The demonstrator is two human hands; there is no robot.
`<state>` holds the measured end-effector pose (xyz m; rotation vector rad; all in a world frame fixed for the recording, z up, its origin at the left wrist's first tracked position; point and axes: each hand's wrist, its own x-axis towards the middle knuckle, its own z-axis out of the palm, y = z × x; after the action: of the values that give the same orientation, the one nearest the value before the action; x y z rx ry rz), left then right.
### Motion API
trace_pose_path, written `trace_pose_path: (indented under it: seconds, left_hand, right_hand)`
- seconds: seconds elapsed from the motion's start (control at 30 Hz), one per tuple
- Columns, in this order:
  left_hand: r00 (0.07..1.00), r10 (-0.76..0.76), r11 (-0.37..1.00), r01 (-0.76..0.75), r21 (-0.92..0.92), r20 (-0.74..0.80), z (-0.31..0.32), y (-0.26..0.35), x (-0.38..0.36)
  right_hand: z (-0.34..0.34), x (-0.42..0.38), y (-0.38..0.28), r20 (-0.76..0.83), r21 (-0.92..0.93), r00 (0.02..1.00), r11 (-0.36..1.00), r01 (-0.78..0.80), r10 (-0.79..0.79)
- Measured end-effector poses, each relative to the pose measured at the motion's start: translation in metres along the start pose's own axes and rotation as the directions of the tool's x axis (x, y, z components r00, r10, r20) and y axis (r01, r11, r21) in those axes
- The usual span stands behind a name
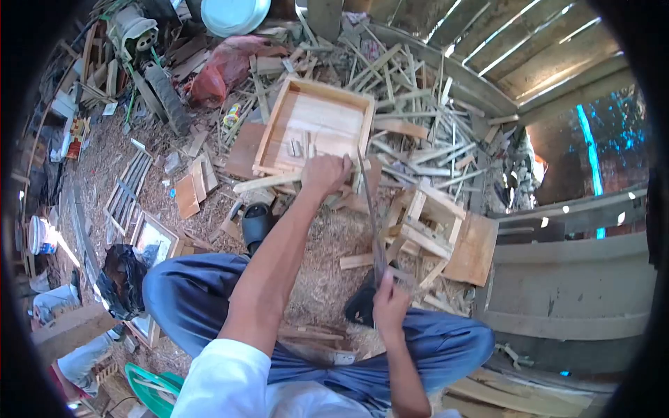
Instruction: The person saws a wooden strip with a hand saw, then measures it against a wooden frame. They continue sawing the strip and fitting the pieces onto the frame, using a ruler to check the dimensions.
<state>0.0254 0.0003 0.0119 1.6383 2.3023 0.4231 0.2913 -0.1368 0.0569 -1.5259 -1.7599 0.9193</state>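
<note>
My left hand (326, 174) is closed over a thin wooden strip (268, 182) at the near edge of a shallow wooden tray-like box (317, 97). Short wood pieces (296, 148) lie inside the box, just beyond my fingers. In my right hand (390, 306), held low between my knees, is the handle of a handsaw (373, 216). Its long narrow blade points away from me, almost edge-on, and its tip overlaps the strip's right end beside my left hand.
A small wooden stool-like frame (425, 226) stands right of the saw, beside a flat board (470, 249). Offcuts (432, 150) are heaped behind the box. Left are a slatted frame (129, 184), a black bag (122, 282) and another person's leg (80, 362).
</note>
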Motion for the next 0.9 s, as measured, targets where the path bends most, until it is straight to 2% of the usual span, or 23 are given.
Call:
trace_pose_path:
  seconds: [0.03,0.1,0.2,0.3,0.37,0.4,0.47,0.53,0.63,0.7,0.77,0.87,0.9]
  left_hand:
    - [1.0,-0.012,1.0,0.013,-0.022,0.013,-0.001,0.003,-0.002]
    - [1.0,-0.011,1.0,0.01,-0.019,-0.026,-0.003,0.008,-0.001]
    - [0.999,0.004,1.0,-0.004,0.001,-0.046,0.001,0.004,0.003]
    - [0.996,0.03,0.999,-0.031,-0.012,-0.083,0.003,0.003,0.005]
    - [0.99,0.031,0.999,-0.032,-0.007,-0.138,0.005,0.003,0.005]
    - [0.984,0.046,0.999,-0.046,0.005,-0.174,0.008,0.002,0.001]
    - [0.989,0.045,0.999,-0.043,0.013,-0.144,0.007,0.007,-0.001]
    - [0.99,0.043,0.999,-0.041,0.017,-0.135,0.006,0.006,-0.001]
    - [0.989,0.061,0.998,-0.058,0.032,-0.134,0.008,0.003,0.002]
    - [0.989,0.051,0.998,-0.047,0.031,-0.141,0.011,0.003,0.003]
    - [0.99,-0.002,0.999,0.008,0.039,-0.139,0.015,0.002,0.002]
    - [0.991,-0.035,0.999,0.037,0.015,-0.126,0.014,0.006,-0.001]
    - [0.991,-0.027,1.0,0.028,0.006,-0.131,0.013,0.006,-0.003]
  right_hand:
    - [0.004,0.017,-0.018,0.034,-0.031,0.998,0.998,-0.047,0.049]
    - [0.033,0.07,-0.013,0.092,-0.101,0.989,0.989,-0.108,0.117]
    - [0.044,0.099,-0.041,0.061,-0.085,0.998,0.996,-0.02,0.025]
    - [0.021,0.037,-0.01,-0.016,-0.052,1.0,0.999,0.008,-0.009]
    - [-0.002,0.001,-0.002,0.042,0.005,0.99,0.991,-0.132,0.131]
    - [0.005,0.009,-0.002,0.058,0.004,0.99,0.991,-0.131,0.131]
    - [0.027,0.042,-0.006,0.01,-0.017,0.996,0.996,-0.084,0.084]
    - [0.047,0.09,-0.029,0.073,-0.174,0.99,0.979,-0.109,0.123]
    - [0.041,0.086,-0.035,0.098,-0.083,0.992,0.994,-0.071,0.079]
    - [0.022,0.037,-0.006,0.011,-0.056,1.0,0.998,-0.002,0.002]
    - [-0.012,0.002,-0.005,0.111,-0.051,0.98,0.986,-0.159,0.164]
    - [0.009,0.037,-0.02,0.11,-0.075,0.974,0.979,-0.189,0.196]
    - [0.03,0.066,-0.025,0.082,-0.119,0.991,0.988,-0.099,0.109]
